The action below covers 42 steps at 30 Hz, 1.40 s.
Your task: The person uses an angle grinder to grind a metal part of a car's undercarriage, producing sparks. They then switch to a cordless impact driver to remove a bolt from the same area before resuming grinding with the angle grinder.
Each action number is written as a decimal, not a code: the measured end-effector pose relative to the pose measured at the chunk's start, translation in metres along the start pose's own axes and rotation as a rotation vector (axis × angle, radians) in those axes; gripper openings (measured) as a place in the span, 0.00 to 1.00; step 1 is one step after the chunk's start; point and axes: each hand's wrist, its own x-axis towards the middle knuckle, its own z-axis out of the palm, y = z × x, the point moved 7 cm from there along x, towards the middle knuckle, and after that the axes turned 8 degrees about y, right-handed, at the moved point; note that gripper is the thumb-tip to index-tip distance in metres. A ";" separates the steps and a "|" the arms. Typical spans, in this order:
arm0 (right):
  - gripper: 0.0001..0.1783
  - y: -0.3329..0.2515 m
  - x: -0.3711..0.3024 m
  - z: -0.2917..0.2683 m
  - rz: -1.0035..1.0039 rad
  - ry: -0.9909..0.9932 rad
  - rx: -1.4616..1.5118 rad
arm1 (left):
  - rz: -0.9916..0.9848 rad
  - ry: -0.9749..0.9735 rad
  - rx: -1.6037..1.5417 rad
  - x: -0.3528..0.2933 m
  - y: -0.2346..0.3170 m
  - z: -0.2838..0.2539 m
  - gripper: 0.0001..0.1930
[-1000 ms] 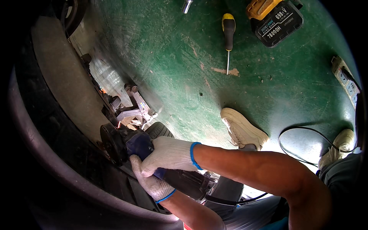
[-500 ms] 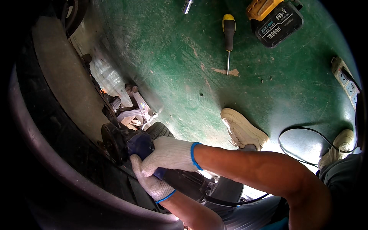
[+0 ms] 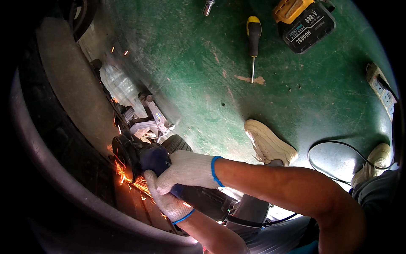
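Observation:
Both my hands wear white knit gloves with blue cuffs and are wrapped round an angle grinder (image 3: 155,161) with a dark blue head and black body. My right hand (image 3: 188,169) grips it from above, just behind the head. Below, my left hand (image 3: 167,201) closes on the same part, its thumb side close to my right fingers. The grinder's dark disc and guard (image 3: 122,160) face a dark curved vehicle part (image 3: 91,169). Bright orange sparks (image 3: 129,177) spray from the disc's lower edge towards my left wrist. The exact contact point is hidden.
On the green floor (image 3: 194,80) lie a yellow-and-black screwdriver (image 3: 253,38), a metal socket (image 3: 208,7) and a yellow-and-black battery tool (image 3: 306,27). A power strip (image 3: 382,93) and black cable (image 3: 311,152) are at right. A metal stand (image 3: 154,118) and tyre (image 3: 175,144) sit beyond the grinder.
Sparks now fly from the disc, with a few stray ones farther off; none showed before. Orange light falls on the vehicle part. My hands keep almost the same place and grip.

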 end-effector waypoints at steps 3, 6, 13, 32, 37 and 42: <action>0.27 -0.001 -0.002 -0.002 -0.026 0.009 -0.018 | -0.033 -0.041 -0.018 -0.002 0.000 0.007 0.30; 0.29 -0.003 -0.005 -0.002 -0.058 -0.017 -0.057 | 0.030 -0.042 0.064 0.009 0.001 0.000 0.30; 0.25 -0.004 -0.005 -0.002 -0.022 0.022 0.013 | -0.009 -0.089 0.065 0.002 0.003 0.007 0.29; 0.27 0.007 0.006 0.001 -0.015 0.007 0.043 | -0.012 -0.021 0.041 0.002 0.001 0.005 0.29; 0.26 0.008 0.006 0.003 -0.047 -0.054 0.072 | -0.036 -0.060 0.036 -0.001 0.001 0.008 0.28; 0.27 0.006 0.004 0.001 -0.018 -0.054 0.015 | 0.020 -0.032 0.062 -0.001 0.005 0.009 0.27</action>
